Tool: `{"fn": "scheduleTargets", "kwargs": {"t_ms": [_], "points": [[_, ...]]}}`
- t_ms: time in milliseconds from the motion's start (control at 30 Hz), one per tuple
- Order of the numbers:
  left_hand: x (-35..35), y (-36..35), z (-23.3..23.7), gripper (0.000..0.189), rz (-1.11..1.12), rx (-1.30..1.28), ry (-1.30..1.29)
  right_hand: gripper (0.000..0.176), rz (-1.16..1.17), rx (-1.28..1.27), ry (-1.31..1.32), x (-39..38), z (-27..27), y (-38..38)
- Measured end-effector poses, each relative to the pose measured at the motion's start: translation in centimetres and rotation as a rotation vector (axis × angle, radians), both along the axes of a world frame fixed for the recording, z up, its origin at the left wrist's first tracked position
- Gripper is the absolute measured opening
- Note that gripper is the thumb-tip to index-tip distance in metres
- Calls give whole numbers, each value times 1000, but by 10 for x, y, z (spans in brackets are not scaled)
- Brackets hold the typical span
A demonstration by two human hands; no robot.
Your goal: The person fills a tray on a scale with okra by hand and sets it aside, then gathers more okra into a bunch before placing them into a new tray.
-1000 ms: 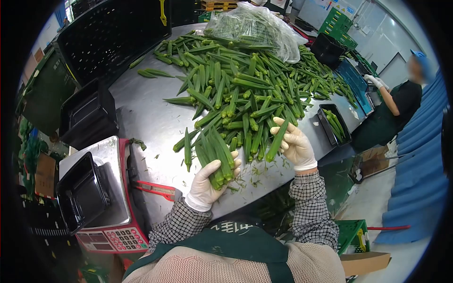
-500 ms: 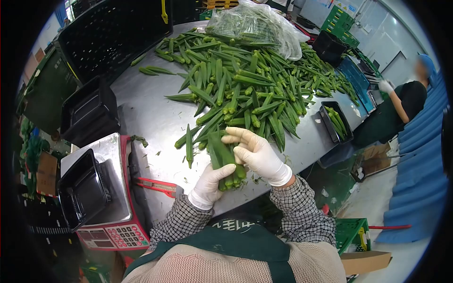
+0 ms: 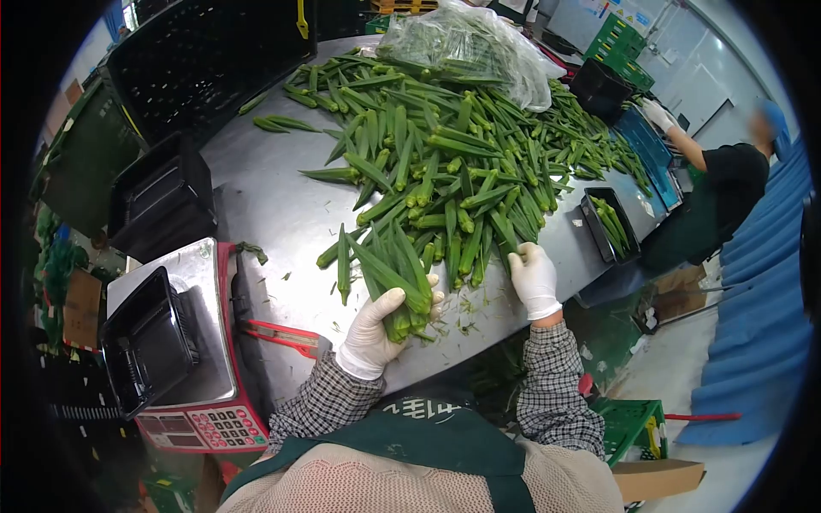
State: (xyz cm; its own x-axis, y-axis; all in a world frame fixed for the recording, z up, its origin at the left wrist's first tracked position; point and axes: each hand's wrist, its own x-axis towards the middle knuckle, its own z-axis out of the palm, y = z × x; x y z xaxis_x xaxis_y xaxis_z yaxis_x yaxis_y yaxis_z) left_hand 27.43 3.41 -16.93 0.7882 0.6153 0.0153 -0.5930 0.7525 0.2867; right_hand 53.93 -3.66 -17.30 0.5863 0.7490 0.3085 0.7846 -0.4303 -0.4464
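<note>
A bunch of okra pods [image 3: 398,278] is gripped in my left hand [image 3: 372,335], which wears a white glove, above the near edge of the metal table. The pods' cut ends point down toward me. My right hand [image 3: 534,280], also gloved, is at the near right edge of the big okra pile [image 3: 436,162]; its fingers are closed at the end of a pod [image 3: 505,232] there. One loose pod [image 3: 343,263] lies just left of the bunch.
A black tray [image 3: 150,342] rests on the scale [image 3: 224,342] at left, with stacked black trays [image 3: 162,197] behind. Red-handled cutter [image 3: 286,335] beside the scale. Okra-filled tray [image 3: 609,224] at right; plastic bag [image 3: 479,47] behind the pile. A co-worker [image 3: 718,179] stands at far right.
My right hand has left the bunch and moved right to the pile's edge. The bunch in my left hand has spread and tilted. The co-worker's arm has reached farther forward.
</note>
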Motion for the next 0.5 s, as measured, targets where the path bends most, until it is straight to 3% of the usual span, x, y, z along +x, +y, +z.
{"fn": "scheduleTargets", "kwargs": {"t_ms": [100,200,300,500], "points": [[-1,2,1,51,8,-48,-20,14,2,335,47,18,3,-7],[0,2,-1,57,7,-62,-4,15,44,381,0,20,43,-21],[1,2,0,59,0,-52,1,18,50,408,507,21,65,-34],[1,0,5,57,19,-13,1,21,286,422,819,15,80,-44]]}}
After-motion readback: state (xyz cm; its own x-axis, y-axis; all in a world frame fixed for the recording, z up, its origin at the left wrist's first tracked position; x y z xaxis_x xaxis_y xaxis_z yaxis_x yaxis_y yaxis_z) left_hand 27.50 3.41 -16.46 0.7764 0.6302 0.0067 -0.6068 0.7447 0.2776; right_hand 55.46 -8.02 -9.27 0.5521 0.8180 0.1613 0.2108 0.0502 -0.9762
